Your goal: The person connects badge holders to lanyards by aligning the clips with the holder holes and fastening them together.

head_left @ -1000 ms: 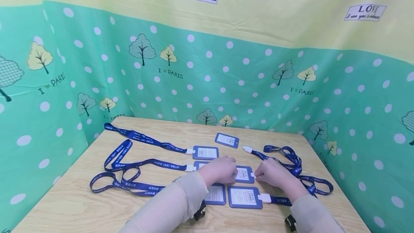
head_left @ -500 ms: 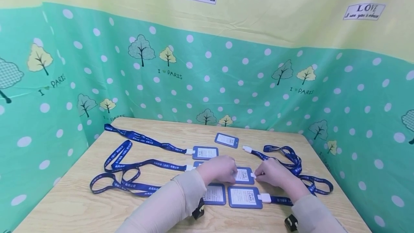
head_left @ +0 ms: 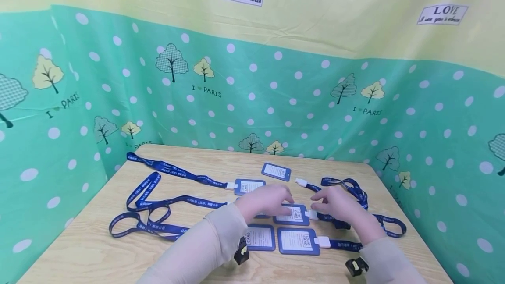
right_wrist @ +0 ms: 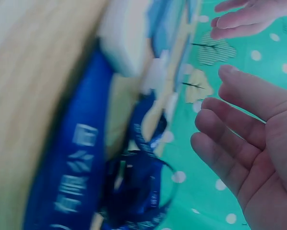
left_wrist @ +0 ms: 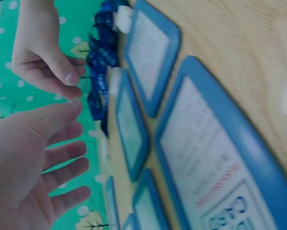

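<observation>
My left hand (head_left: 264, 200) hovers over the middle row of blue ID badge holders, fingers loose and holding nothing. Just under its fingertips lies the middle right badge holder (head_left: 296, 217), joined to a white clip (head_left: 313, 215) on a blue lanyard. Close above that clip is my right hand (head_left: 338, 207), its fingers relaxed, nothing between them. The left wrist view shows the left hand's fingers (left_wrist: 66, 172) spread apart; in the right wrist view the right hand (right_wrist: 254, 139) is loosely bent. Most of the middle left badge holder (head_left: 261, 216) is hidden behind the left hand.
A badge holder (head_left: 275, 172) lies at the back beside an unattached lanyard clip (head_left: 301, 182). Other badge holders lie at the back left (head_left: 252, 186), front left (head_left: 260, 238) and front right (head_left: 298, 241). Lanyards (head_left: 173, 168) spread leftward; more bunch up on the right (head_left: 355, 192).
Both hands have let go of the middle right badge holder and its clip and lifted slightly. The fingers have opened, and the clip and lanyard now show below the right hand.
</observation>
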A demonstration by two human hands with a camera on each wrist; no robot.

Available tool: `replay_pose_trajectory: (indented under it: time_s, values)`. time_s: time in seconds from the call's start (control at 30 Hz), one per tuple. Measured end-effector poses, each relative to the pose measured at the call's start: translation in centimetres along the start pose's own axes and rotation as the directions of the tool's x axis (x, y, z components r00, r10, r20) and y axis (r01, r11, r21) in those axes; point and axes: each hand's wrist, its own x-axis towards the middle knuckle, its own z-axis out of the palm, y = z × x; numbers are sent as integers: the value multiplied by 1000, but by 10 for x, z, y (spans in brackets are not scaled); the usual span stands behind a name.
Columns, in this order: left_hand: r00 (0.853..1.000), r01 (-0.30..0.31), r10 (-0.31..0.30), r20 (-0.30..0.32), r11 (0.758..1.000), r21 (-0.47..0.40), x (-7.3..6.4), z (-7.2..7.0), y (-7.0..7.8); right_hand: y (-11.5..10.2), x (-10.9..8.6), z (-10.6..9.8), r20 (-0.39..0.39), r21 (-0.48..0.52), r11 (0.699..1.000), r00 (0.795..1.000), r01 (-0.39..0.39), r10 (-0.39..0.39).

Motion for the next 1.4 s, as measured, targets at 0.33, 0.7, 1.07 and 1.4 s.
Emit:
replay_pose_trajectory:
  time_s: [0.33, 0.7, 1.07, 1.4]
  values:
    - [985, -109, 117, -131, 992, 67, -7, -25, 9, -7, -9, -28, -195, 41, 987, 970, 157, -146]
    - [884, -195, 217, -415, 976, 95, -16, -44, 12, -10, -6, -47, -474, 33, 926, 822, 376, -317]
    - [782, -229, 200, -590, 973, 27, -19, -54, 10, -19, 1, -56, -564, 7, 906, 749, 424, -347]
    - [707, -237, 145, -693, 971, -39, -17, -54, 1, -20, 14, -58, -570, 70, 916, 769, 395, -288]
